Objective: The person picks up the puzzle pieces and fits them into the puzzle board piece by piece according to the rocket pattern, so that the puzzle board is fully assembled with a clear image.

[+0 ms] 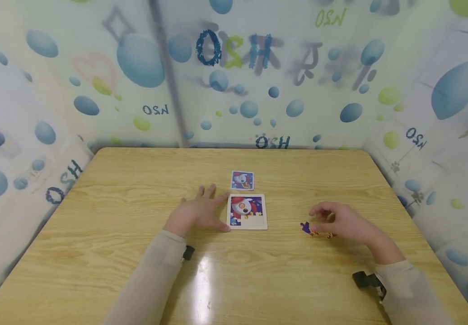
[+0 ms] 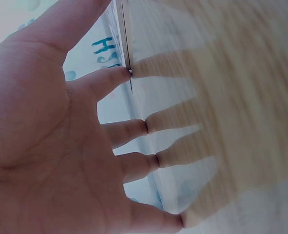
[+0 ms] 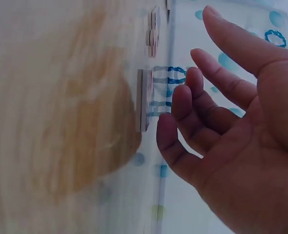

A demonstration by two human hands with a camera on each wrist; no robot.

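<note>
A white puzzle tray (image 1: 263, 224) with a partly filled rocket picture lies at the table's middle. Just behind it sits a small picture card (image 1: 242, 180). My left hand (image 1: 211, 206) rests flat on the wood with its fingers spread, touching the tray's left edge; in the left wrist view the left hand's fingertips (image 2: 143, 127) press the table. A few loose purple and orange puzzle pieces (image 1: 308, 228) lie to the tray's right. My right hand (image 1: 320, 220) hovers just over them with fingers loosely curled and holds nothing. One piece (image 3: 143, 100) shows edge-on in front of its fingers (image 3: 169, 134).
The wooden table (image 1: 136, 253) has rounded far corners and is walled on three sides by a bubble-patterned curtain (image 1: 258, 81). Black wrist cameras (image 1: 366, 280) sit on both beige sleeves. Bare wood lies to the left and along the near edge.
</note>
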